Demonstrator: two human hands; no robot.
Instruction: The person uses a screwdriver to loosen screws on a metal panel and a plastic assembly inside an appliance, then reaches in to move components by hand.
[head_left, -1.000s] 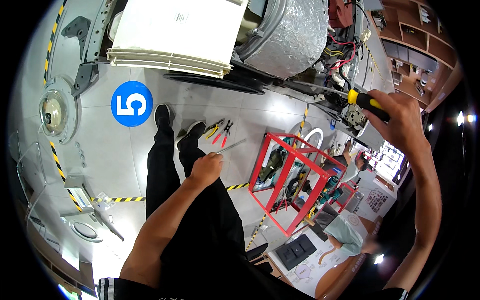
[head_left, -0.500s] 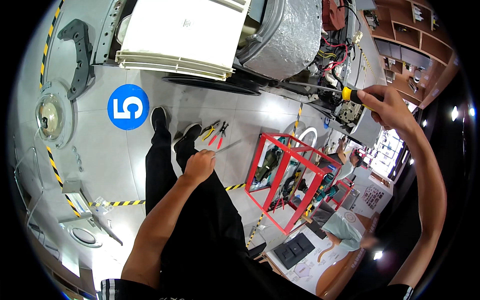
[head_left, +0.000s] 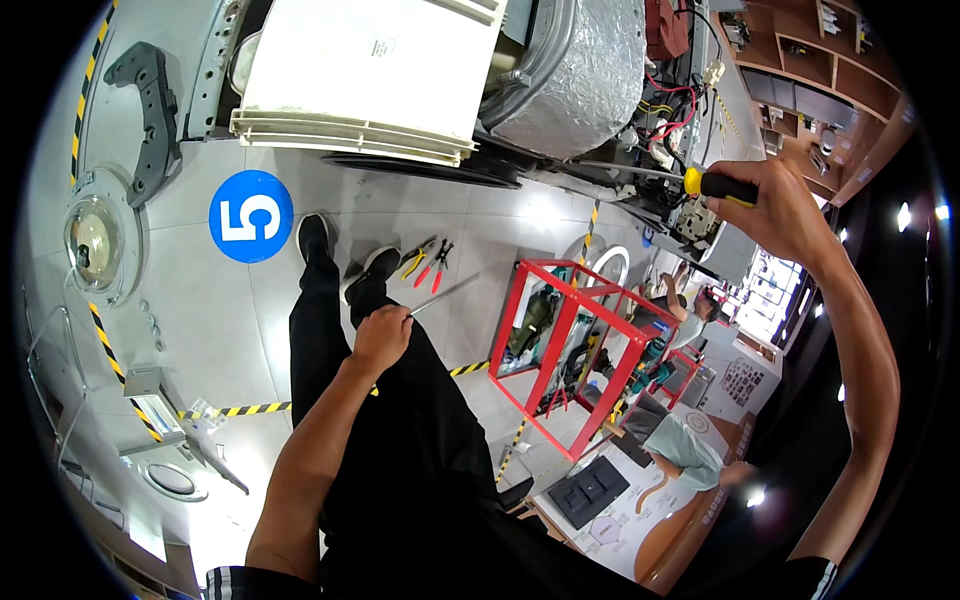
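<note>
Screwdriver in my right hand, its shaft reaching into the opened machine.

My right hand is closed on the yellow-and-black handle, upper right. My left hand grips a thin metal rod over my leg. Pliers lie on the floor near my shoes; a red frame stands beside.

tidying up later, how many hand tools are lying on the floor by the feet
2: yellow-handled pliers and red-handled pliers, side by side just right of the shoes. Others may be hidden behind the legs. The screwdriver in the right hand and the rod in the left hand are held.
</note>
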